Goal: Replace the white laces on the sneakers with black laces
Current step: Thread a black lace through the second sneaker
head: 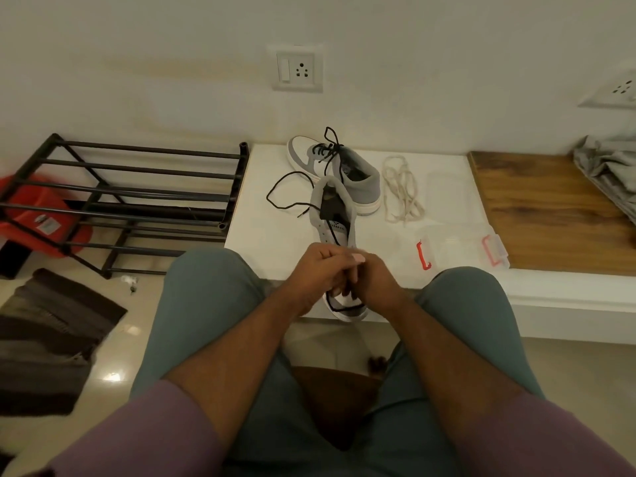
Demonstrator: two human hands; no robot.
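Both hands, left hand (pixel 318 270) and right hand (pixel 371 277), pinch the black lace (pixel 282 187) over the near sneaker (pixel 332 215); pulling unevenly could leave mismatched ends.

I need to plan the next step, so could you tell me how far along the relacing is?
Done: the far sneaker carries a black lace, and the white laces lie off to its right. In hand: the left hand and right hand thread the black lace low on the near sneaker. Left: its upper eyelets and tying.
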